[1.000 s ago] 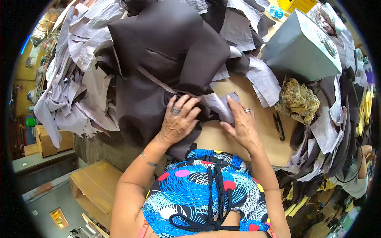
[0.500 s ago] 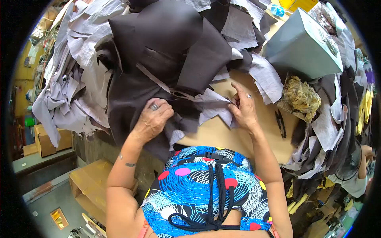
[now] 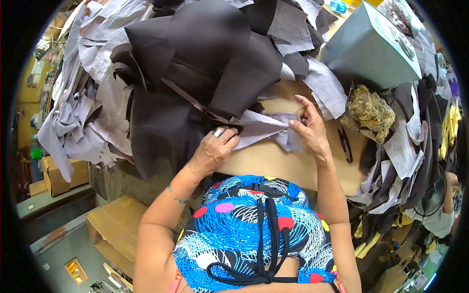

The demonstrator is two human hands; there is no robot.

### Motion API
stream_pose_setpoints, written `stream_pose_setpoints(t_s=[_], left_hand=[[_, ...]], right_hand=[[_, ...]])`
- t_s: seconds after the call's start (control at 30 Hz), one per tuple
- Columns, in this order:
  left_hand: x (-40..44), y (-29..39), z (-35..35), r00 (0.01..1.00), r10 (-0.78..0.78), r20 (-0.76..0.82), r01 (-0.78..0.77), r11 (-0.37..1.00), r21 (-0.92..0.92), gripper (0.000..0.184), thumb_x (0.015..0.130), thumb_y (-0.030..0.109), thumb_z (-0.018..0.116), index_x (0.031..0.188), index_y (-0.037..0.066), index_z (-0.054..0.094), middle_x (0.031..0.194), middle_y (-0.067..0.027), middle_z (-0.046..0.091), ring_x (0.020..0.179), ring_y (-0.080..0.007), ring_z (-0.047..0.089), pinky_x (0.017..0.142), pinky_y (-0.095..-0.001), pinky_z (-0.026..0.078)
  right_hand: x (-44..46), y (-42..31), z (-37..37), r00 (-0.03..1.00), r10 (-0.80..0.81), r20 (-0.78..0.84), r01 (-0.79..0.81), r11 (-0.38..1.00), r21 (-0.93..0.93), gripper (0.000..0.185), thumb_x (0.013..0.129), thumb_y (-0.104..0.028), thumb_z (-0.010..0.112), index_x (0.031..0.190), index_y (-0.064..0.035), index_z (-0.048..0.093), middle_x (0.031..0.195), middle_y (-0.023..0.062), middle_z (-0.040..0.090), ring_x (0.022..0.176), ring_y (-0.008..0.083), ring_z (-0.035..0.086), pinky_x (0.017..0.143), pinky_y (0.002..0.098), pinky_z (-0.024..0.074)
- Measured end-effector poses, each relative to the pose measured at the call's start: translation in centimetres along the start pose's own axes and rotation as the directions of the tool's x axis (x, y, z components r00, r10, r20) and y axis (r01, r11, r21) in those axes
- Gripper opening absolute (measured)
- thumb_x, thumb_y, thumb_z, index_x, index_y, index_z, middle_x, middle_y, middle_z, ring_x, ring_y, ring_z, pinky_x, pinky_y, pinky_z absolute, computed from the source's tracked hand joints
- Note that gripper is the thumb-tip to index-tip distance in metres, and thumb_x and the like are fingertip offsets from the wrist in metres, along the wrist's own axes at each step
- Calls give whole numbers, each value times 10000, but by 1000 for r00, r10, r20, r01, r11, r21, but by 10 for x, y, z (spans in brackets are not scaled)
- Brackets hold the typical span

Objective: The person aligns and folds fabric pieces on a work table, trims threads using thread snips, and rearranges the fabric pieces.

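A large dark brown fabric piece [image 3: 159, 124] spreads over the worktable, with a narrow strip and a slit-like opening across it. My left hand [image 3: 215, 149], wearing a ring, is closed at its lower right edge, where a pale grey-lavender fabric piece [image 3: 261, 128] joins or overlaps it. Between my right hand's [image 3: 312, 129] thumb and finger is the pale piece's right end, which stretches between both hands. Its other fingers point up. Right of that hand lies a pair of dark thread snips [image 3: 346, 145].
Pale grey fabric [image 3: 105, 41] heaps up on the left, and more cloth hangs at the right edge. A metal tin [image 3: 369, 53] and a plastic bag of dried brownish material [image 3: 369, 115] stand at right. A cardboard box [image 3: 117, 227] is below left. Another person's arm [image 3: 448, 195] shows far right.
My left hand has moved right, closer to my right hand. The pale fabric has turned up and now stretches between them. My right hand has shifted slightly right.
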State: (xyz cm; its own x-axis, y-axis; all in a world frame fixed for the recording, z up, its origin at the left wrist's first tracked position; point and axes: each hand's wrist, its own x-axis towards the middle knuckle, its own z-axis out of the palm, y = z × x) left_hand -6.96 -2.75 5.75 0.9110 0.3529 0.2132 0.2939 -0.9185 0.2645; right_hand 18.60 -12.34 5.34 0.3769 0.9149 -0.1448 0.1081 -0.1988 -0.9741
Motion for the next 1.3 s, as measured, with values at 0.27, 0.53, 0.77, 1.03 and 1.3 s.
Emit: stream_pose_setpoints(t_s=[0.27,0.53,0.77,1.03,1.3], left_hand=[[-4,-23,-21,986,-120,118,158,897,-413,78,789,62,630,846,9,639,869,-101,640,815,-279,621,717,-352,498],[-8,-21,-14,921,-384,63,366,799,-477,157,721,71,716,727,-12,583,699,-107,579,633,-211,545,572,-312,409],[-5,-21,-11,873,-476,104,463,746,-478,202,706,78,729,687,-10,548,677,-103,561,618,-185,521,573,-306,401],[-1,-34,-23,897,-374,236,436,660,-612,139,746,78,706,748,-23,610,700,-94,608,681,-158,581,629,-278,443],[-2,-26,-32,939,-261,224,343,758,-556,280,704,36,687,968,-6,601,996,-139,614,927,-266,595,800,-316,458]], right_hand=[[7,30,2,853,-501,-144,240,623,-745,440,793,56,494,1221,-46,485,970,183,565,856,352,570,753,420,484],[-13,4,9,842,-540,-18,267,445,-855,404,790,-41,561,1192,-59,526,1028,126,583,923,306,581,805,418,455],[-46,-25,61,771,-599,213,569,500,-653,266,757,-186,666,992,-76,608,983,61,607,891,233,567,843,373,377],[-33,-13,63,872,-432,229,478,655,-586,77,797,-150,621,834,-85,604,912,35,597,865,221,562,796,364,377],[-31,-6,74,857,-461,229,487,582,-651,51,766,-114,603,805,-93,578,907,48,575,855,246,550,787,398,388]])
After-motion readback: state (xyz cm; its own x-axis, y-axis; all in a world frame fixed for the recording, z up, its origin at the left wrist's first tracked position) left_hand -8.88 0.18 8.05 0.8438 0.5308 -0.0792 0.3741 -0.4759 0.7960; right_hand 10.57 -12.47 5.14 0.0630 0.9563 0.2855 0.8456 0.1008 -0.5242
